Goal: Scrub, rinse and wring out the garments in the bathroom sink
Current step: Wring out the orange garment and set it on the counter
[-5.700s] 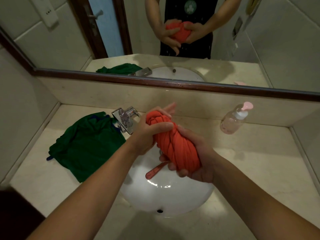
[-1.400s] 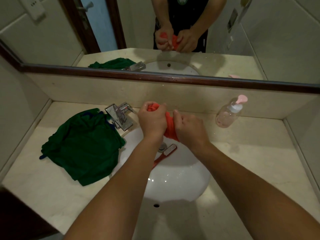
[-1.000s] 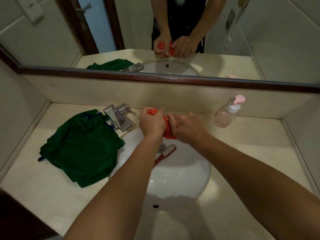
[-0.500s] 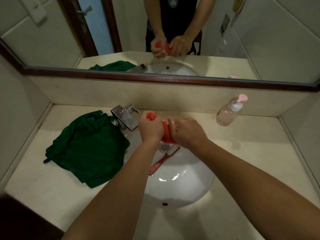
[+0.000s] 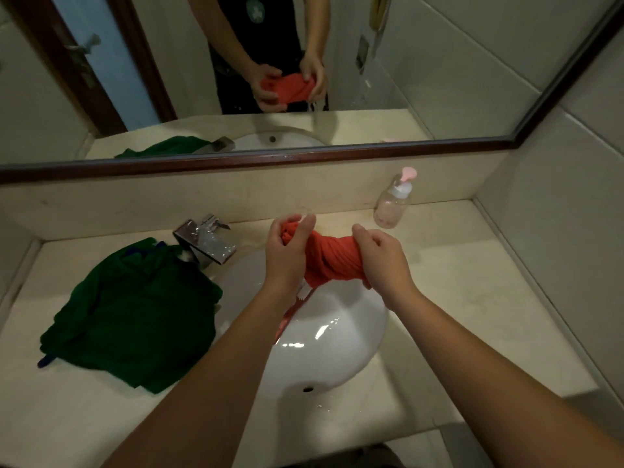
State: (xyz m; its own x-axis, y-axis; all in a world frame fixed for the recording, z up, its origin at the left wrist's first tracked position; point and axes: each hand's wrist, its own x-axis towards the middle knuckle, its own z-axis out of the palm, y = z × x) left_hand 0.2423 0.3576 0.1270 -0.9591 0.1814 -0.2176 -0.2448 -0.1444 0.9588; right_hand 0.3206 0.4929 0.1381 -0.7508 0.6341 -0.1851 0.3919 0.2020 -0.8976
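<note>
1. Beige bench [image 5: 456, 298] w/ white sink [image 5: 337, 366], mirror behind.
2. Red garment [image 5: 332, 261]: twisted into a thick roll, held above sink's far side; long axis approx left-right.
3. Left hand [image 5: 287, 255] grips its left end, right hand [image 5: 385, 261] its right end.
4. Green garment [image 5: 135, 315] lies crumpled on bench, left of tap [image 5: 206, 241].

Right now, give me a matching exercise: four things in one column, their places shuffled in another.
1 red garment; 2 green garment; 3 pump bottle; 4 tap.
A upright at the counter's back right; B twisted between left hand and right hand; C heaped left of the sink; D metal, at the sink's back left edge.
Pairs: 1-B; 2-C; 3-A; 4-D.
</note>
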